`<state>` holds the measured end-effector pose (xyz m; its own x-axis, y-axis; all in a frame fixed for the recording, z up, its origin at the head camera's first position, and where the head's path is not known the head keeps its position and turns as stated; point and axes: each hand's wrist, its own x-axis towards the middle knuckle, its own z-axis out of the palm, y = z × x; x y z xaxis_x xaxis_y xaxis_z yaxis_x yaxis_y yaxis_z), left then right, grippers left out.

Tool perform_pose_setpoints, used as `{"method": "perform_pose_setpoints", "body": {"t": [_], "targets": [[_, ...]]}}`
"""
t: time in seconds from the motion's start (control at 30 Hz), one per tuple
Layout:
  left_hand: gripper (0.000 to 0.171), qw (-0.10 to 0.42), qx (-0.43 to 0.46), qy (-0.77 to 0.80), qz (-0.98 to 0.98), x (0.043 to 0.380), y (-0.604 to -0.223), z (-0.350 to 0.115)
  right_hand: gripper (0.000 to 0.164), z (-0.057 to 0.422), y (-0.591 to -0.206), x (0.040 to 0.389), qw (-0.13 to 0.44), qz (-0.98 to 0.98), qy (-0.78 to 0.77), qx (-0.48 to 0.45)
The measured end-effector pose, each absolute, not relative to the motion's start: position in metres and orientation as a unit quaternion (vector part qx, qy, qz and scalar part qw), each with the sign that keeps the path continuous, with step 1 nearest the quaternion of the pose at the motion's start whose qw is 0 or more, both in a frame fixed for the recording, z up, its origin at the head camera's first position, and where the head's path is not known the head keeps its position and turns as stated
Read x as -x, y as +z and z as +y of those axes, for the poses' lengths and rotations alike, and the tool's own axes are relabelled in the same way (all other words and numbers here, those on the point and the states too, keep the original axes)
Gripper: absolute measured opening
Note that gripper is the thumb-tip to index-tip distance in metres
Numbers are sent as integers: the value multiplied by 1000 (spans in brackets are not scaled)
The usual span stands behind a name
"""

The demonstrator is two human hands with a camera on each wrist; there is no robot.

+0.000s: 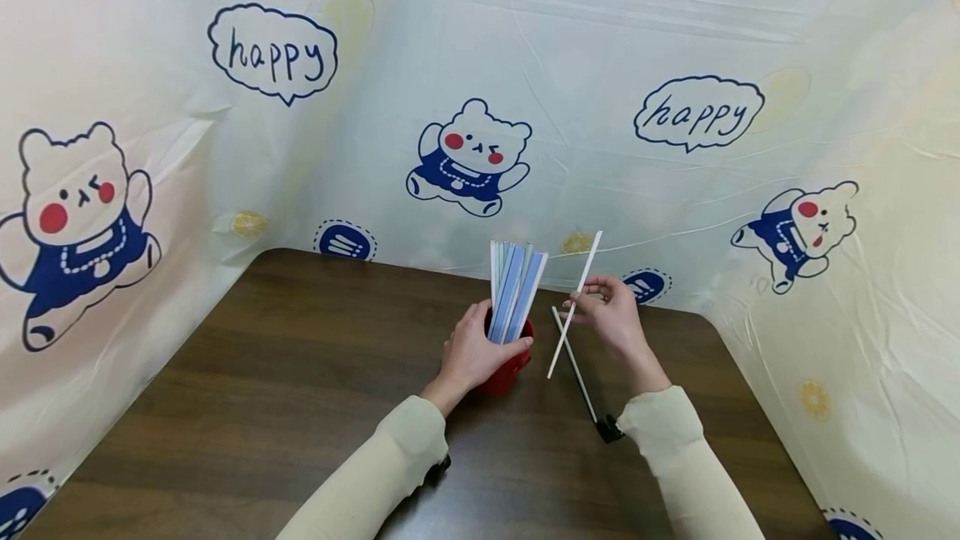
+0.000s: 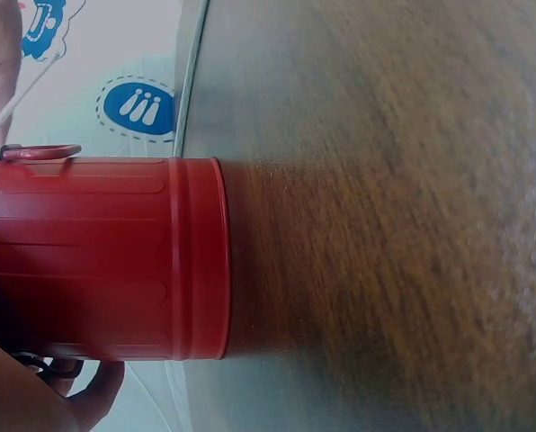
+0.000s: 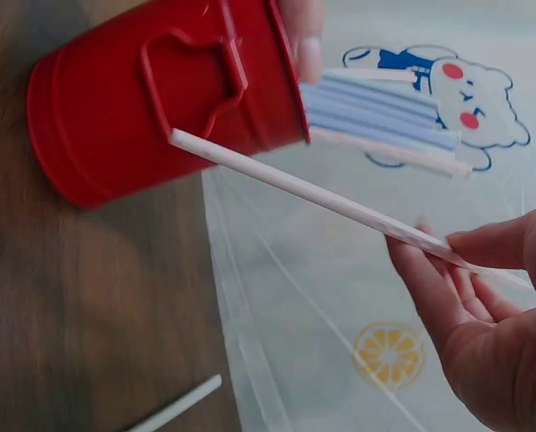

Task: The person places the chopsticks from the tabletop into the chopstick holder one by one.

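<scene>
My left hand (image 1: 476, 350) grips a small red metal bucket (image 2: 106, 256) near its rim, thumb across the near side. The bucket stands upright on the wooden table and has wire handles on its sides. A bundle of blue, white and pale straws (image 1: 516, 290) rises out of it. To the right, my right hand (image 1: 613, 319) pinches a thin white straw (image 3: 290, 187) between thumb and fingers, held slanted in the air beside the bucket. Below that hand, a second pale straw (image 1: 579, 377) lies on the table.
A dark wooden table (image 1: 247, 407) spreads under both arms. Around its back and sides hangs a pale curtain (image 1: 570, 40) printed with bears and the word "happy". Small black devices (image 1: 609, 429) sit at the wrists.
</scene>
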<state>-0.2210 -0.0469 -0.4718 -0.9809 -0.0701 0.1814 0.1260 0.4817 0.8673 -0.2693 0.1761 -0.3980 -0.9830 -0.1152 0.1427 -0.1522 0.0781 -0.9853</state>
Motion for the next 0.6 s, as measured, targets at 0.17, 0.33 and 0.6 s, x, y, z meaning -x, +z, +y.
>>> {"method": "perform_pose_setpoints", "body": {"t": [0.17,0.33,0.6], "targets": [[82,90,12,-510,-856,221,-472,-47,26,166,-391,270,59,-699,707,-90],[81,94,15,-509,-856,222,-473,-47,27,155,-381,272,106,-661,737,-97],[82,93,18,-510,-855,222,-473,-48,27,142,-369,274,162,-649,733,-123]]}}
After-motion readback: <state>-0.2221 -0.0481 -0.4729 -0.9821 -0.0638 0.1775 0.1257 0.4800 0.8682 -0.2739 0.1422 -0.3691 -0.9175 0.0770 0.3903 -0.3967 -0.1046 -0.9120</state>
